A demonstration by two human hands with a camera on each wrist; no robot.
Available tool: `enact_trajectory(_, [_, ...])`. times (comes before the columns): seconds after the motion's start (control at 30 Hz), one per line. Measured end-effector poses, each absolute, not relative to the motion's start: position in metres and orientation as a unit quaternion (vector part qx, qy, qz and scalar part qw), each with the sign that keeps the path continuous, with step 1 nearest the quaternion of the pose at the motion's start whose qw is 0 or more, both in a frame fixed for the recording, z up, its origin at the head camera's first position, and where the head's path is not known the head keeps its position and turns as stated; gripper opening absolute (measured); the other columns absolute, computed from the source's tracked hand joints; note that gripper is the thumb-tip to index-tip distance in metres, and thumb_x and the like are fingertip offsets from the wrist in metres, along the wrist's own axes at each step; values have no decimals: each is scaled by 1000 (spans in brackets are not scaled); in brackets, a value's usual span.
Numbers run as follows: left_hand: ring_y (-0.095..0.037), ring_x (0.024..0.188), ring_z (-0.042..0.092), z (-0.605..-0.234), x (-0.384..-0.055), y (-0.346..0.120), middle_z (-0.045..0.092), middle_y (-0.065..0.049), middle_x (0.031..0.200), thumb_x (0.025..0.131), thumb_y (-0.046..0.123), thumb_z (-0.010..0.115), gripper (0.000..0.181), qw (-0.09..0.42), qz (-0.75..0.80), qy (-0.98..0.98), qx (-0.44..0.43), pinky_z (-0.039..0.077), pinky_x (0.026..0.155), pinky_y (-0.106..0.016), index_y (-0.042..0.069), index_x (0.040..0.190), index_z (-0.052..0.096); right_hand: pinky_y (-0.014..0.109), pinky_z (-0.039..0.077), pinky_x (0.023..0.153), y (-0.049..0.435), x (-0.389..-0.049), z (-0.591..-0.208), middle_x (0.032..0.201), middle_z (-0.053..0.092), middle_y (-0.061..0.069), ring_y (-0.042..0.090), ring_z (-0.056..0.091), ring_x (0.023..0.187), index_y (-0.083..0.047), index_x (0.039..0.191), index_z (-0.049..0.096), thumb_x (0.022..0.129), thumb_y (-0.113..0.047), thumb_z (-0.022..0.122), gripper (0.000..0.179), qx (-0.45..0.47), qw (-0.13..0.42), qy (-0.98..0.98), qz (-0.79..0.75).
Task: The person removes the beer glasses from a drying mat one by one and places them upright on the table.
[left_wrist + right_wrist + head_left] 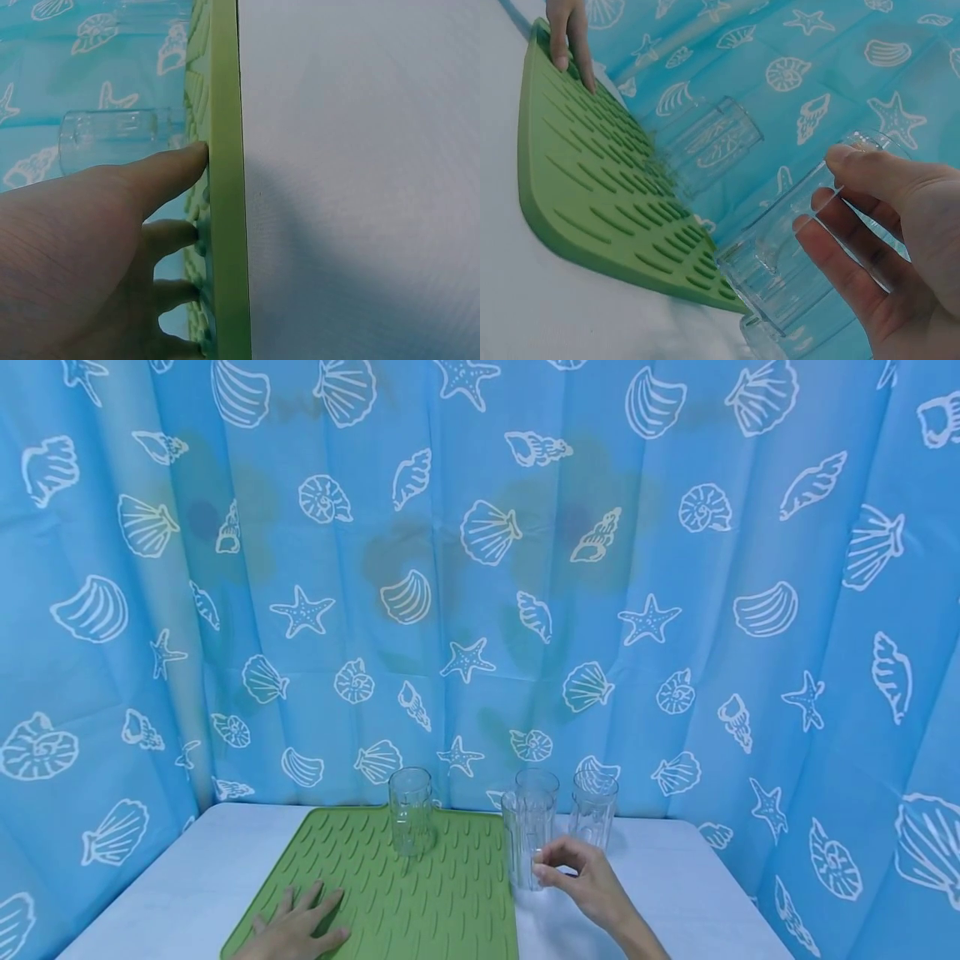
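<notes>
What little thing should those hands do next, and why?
Probably the right hand should ease the nearest clear cylindrical glass left onto the ridged green mat: it is at that glass, just beyond the mat's edge, while another clear glass stands on the mat and the left hand rests there.

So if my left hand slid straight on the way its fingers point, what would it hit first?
Your left hand would probably meet the glass standing on the green mat, though depth is unclear and it might just slip past on the left.
</notes>
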State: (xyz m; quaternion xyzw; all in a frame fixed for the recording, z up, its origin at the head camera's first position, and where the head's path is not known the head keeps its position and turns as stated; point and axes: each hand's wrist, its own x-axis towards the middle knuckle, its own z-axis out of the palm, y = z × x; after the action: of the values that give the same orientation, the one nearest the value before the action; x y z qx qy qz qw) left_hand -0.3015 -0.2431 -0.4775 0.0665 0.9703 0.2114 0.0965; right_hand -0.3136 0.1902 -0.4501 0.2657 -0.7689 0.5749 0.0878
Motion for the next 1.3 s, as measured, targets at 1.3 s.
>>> enact_trajectory(1.3, [-71,135,8,-488,-311,-246,32,-30,152,85,69,56,86,114,233,964,53,-2,90,-100,10,147,46,30,71,68,215,-325,-472,86,71,11,3,69,77,13,88,62,91,-3,68,17,367,7,-737,568])
